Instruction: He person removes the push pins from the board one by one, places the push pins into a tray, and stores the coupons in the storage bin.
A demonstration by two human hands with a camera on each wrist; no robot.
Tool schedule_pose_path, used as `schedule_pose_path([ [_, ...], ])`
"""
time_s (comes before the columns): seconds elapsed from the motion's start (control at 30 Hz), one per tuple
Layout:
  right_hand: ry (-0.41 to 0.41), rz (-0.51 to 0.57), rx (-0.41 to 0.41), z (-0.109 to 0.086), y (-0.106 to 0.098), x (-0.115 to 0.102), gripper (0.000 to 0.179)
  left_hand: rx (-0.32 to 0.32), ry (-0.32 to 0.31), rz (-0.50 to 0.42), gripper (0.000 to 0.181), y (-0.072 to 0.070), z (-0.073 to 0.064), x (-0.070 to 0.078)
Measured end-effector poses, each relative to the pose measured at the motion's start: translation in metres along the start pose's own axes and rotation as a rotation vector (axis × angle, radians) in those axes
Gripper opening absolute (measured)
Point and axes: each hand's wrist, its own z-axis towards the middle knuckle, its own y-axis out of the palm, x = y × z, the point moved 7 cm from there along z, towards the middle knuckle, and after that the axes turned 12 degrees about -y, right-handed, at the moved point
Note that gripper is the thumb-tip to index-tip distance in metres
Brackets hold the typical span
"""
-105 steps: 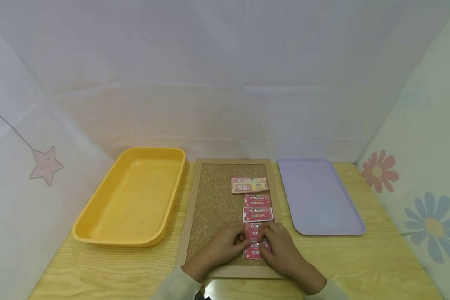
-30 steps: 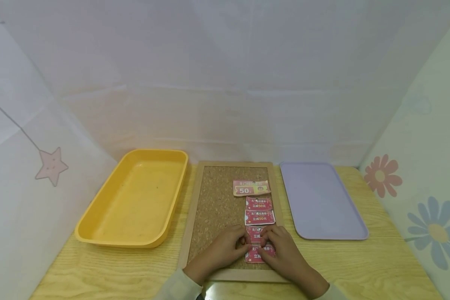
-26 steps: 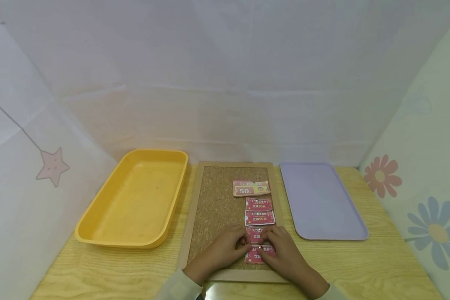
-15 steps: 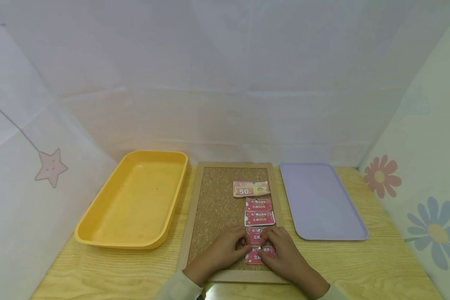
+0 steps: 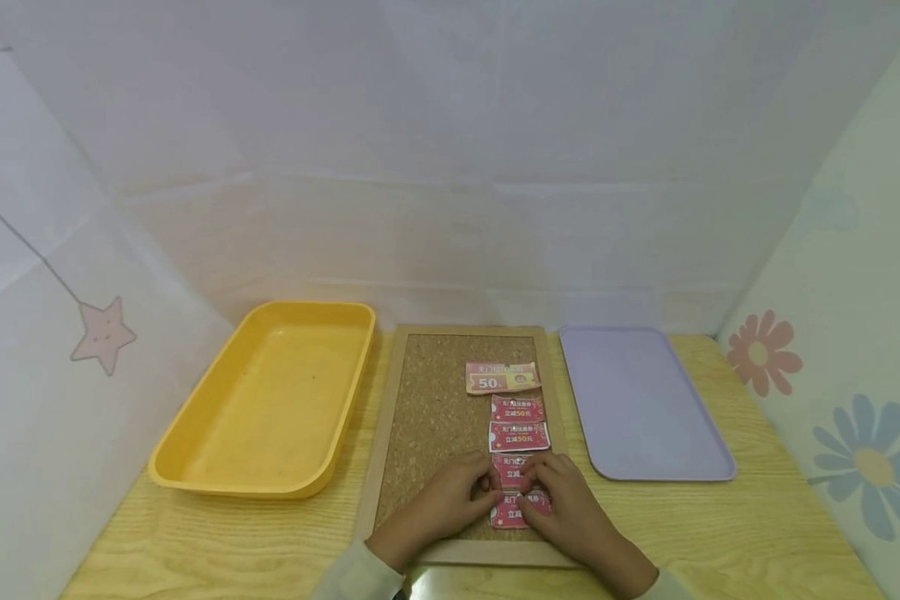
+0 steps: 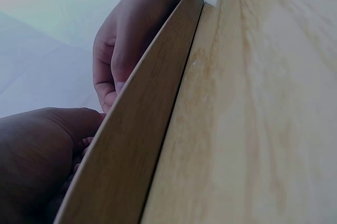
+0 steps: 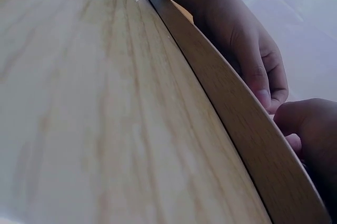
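Observation:
A column of red paper coupons lies on a wood-framed cork board (image 5: pixel 435 383), a wider pink coupon (image 5: pixel 502 379) topmost. My left hand (image 5: pixel 450 496) bends its fingers at the left edge of the lowest coupon (image 5: pixel 506 515), thumb and index tips close together there. Over that coupon's right part, my right hand (image 5: pixel 566 504) has its thumb and curled index finger almost meeting near a small shiny dot at the coupon's top edge. Shiny dots show on the coupons above too. In both wrist views, the board's frame (image 6: pixel 142 103) hides the fingertips and the paper.
A deep yellow tray (image 5: pixel 345 400) stands left of the board. To its right lies a flat lilac tray (image 5: pixel 645 400). All rest on a wooden table (image 5: pixel 720 533), enclosed by pale curtains with star and flower prints.
The view has shifted slightly since the earliest frame. Both hands stay at the lowest coupon, with only tiny shifts of the right fingertips; the coupons keep their places.

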Motion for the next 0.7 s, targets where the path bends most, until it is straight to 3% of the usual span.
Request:
schedule_pose_path([
  [0.7, -0.039, -0.003, 0.023, -0.0001, -0.0004, -0.0017, 0.020, 0.005, 0.010, 0.013, 0.013, 0.0001, 0.0007, -0.0011],
])
